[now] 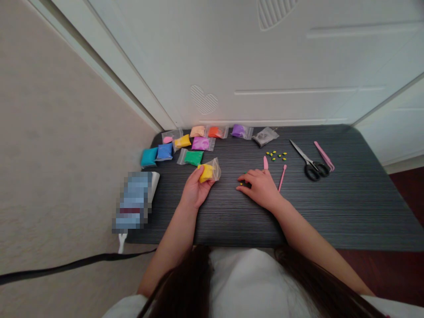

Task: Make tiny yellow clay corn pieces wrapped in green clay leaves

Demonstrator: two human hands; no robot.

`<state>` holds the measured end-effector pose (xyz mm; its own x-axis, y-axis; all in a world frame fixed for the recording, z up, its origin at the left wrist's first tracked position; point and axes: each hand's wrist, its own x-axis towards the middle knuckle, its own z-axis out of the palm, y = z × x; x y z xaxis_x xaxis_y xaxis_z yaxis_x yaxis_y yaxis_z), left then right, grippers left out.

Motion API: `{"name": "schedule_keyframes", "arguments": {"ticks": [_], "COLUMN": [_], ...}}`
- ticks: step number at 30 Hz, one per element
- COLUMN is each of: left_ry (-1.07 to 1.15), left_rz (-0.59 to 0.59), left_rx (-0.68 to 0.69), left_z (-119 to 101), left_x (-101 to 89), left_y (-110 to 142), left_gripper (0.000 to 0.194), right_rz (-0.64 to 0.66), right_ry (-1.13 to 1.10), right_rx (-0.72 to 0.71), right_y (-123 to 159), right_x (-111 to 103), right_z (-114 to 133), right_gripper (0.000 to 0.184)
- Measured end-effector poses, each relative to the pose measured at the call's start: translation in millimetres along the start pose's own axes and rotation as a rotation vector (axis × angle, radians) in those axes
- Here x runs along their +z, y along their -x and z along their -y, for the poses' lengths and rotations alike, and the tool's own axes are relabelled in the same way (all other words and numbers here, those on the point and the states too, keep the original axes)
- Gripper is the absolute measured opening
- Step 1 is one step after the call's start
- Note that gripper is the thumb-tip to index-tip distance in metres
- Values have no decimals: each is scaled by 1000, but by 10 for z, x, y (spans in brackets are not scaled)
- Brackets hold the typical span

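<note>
My left hand is closed on a small clear zip bag of yellow clay, its thumb pressed over the front and the bag's loose end pointing right. My right hand rests low on the dark table, fingers curved and apart from the thumb. In the gap by its fingertips sits a tiny yellow-and-green piece, partly hidden by the fingers. Beyond that hand lie several similar yellow-and-green pieces. A pink clay knife and a thin pink modelling tool lie close to its knuckles and wrist.
Left and back hold clay bags, among them green, blue, purple and grey. Black-handled scissors and pink tweezers lie right. A blurred device sits at the left edge; a white door stands behind.
</note>
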<state>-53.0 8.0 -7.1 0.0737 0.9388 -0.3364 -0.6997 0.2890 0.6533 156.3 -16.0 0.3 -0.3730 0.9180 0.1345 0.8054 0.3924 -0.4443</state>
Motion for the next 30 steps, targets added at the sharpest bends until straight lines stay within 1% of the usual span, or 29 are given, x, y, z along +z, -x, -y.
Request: {"name": "schedule_keyframes", "arguments": {"ticks": [3,5,8,12,16,22,26,30], "left_ry": [-17,-50,-134,-263,-348,-505,-559,-595], "left_rz": [6,17,47,61,86,180,215,220], "left_rx": [3,17,46,69,79,52,39,2], "left_z": [1,10,42,98,128,134,131,120], "left_x": [-5,-7,2,35,56,27,29,44], "left_y": [0,3,15,45,73,98,122,143], "left_gripper": [12,12,13,15,13,17,19,20], "right_rz": [-22,-52,-117,-182,-181,-180,-218,-259], "right_ry": [-66,-142,-288,-410,-392,-315,-276,-228], "right_rx": [-1,1,-18,-49,-74,-74,-78,-85], "right_y": [-1,-3,-2,8,11,2,7,8], "right_x": [-26,-57,-108,-134,-83,29,66,75], "right_z": [14,34,68,106,124,121,126,133], "right_gripper": [26,22,16,17,20,22,23,19]}}
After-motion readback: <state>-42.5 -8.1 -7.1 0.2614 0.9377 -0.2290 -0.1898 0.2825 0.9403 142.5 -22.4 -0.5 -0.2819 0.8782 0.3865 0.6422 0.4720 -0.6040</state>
